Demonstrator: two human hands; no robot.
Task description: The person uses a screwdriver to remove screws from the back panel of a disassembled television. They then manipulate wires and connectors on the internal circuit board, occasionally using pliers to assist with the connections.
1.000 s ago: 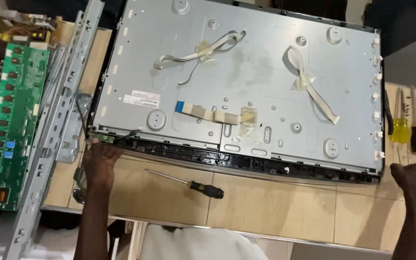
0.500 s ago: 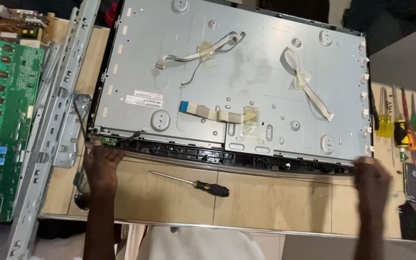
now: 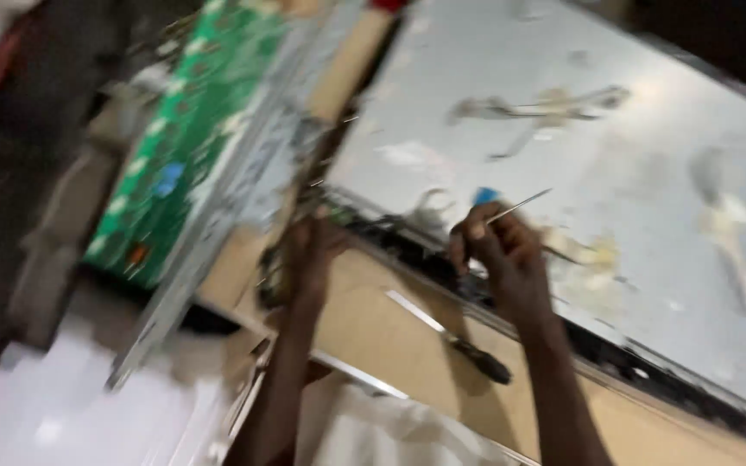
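Grey sheet metal fills the head view: the back of one large flat display panel [image 3: 597, 173] lies face down on a wooden bench [image 3: 373, 328], and it serves as the landmark here. The picture is badly smeared by camera motion.

At the panel's near edge, the right hand [image 3: 498, 255] is closed around a thin metal shaft [image 3: 520, 205], seemingly a slim tool, whose tip points up over the panel beside a small blue tab [image 3: 486, 196]. The left hand [image 3: 312, 250] rests at the panel's near left corner; whether it grips anything I cannot tell, the blur hides the fingers.

Progress, as a judgement: the panel's back looks already stripped of its boards, with ribbon cables [image 3: 537, 108] lying loose on it, so the work appears well along, with the dark lower edge strip [image 3: 632, 362] not yet freed.

Counted: one panel, one green circuit board [image 3: 187, 147] left of the panel, one long metal bracket [image 3: 209, 250] between board and panel, one black-handled screwdriver [image 3: 451, 336] on the bench in front of the panel, two hands.
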